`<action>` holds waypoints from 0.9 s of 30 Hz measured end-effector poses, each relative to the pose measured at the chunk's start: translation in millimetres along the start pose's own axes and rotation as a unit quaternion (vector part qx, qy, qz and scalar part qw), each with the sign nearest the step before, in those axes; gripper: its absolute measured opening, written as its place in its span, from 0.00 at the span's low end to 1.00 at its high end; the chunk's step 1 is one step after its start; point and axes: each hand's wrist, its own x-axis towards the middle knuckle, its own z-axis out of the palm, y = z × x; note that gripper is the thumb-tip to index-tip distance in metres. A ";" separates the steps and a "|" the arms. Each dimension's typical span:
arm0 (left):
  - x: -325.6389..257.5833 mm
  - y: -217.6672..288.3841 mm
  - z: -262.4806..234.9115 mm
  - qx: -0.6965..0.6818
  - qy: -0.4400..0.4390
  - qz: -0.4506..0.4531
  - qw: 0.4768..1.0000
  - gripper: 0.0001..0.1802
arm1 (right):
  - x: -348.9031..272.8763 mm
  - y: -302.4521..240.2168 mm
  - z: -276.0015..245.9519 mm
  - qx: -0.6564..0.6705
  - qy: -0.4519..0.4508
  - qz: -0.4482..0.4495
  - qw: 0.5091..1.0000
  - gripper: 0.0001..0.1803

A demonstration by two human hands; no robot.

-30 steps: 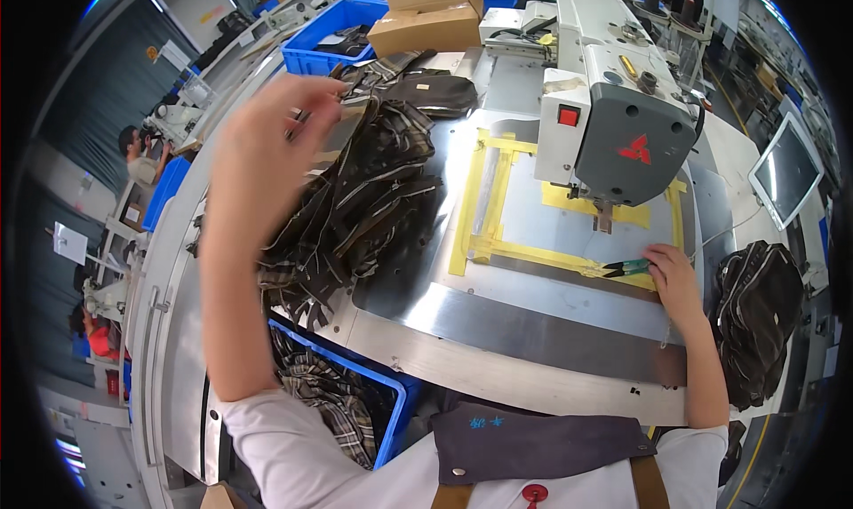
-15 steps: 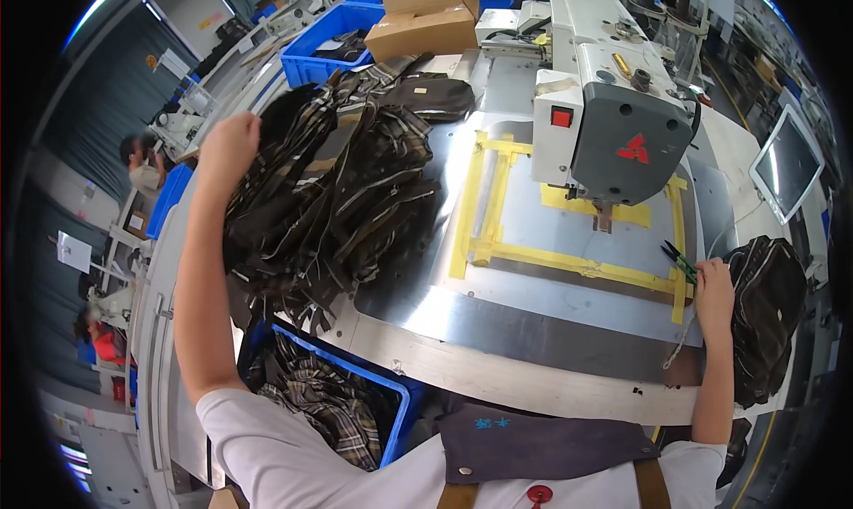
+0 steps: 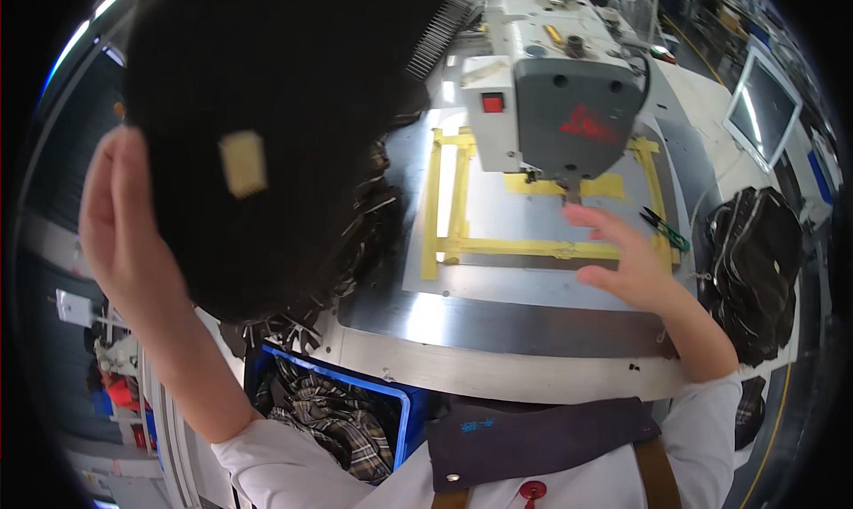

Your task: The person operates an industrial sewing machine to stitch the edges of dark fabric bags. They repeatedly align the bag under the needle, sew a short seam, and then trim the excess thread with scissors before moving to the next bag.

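Head view | left hand [image 3: 120,216] has lifted dark fabric [image 3: 267,136] off the pile, gripping it | right hand [image 3: 626,260] left the scissors [image 3: 665,229], now open below the sewing machine [image 3: 560,91]

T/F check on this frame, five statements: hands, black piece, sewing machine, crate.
1. The left hand holds a large black fabric piece raised close to the camera. True.
2. The right hand grips the green-handled snips. False: the hand is open, and the snips lie on the plate beside it.
3. Yellow tape frames the plate under the sewing machine. True.
4. The blue crate is empty. False: it holds plaid fabric.
5. The monitor stands at the person's left. False: right.
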 end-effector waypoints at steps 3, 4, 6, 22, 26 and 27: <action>-74.8 -7.1 40.3 -0.042 -0.160 0.003 0.986 0.06 | 1.3 1.1 29.6 0.409 -0.009 -0.085 0.908 0.40; -94.7 -10.2 59.5 -0.044 -0.220 0.061 0.973 0.04 | -2.9 -2.9 32.9 0.426 0.068 -0.014 0.902 0.37; -148.1 -12.6 91.0 -0.182 -0.293 -0.128 0.930 0.09 | -1.9 -24.0 32.7 0.453 0.226 0.068 0.860 0.27; -207.1 -79.9 249.3 -0.237 -0.487 -0.247 0.803 0.14 | 13.6 91.3 10.6 0.056 -0.113 0.128 0.984 0.21; -203.1 -86.5 243.0 -0.142 -0.487 -0.240 0.827 0.11 | 14.7 99.6 3.7 0.061 -0.142 0.171 0.973 0.23; -203.4 -92.6 242.2 -0.126 -0.484 -0.252 0.828 0.11 | 15.3 100.2 1.3 0.061 -0.160 0.194 0.966 0.23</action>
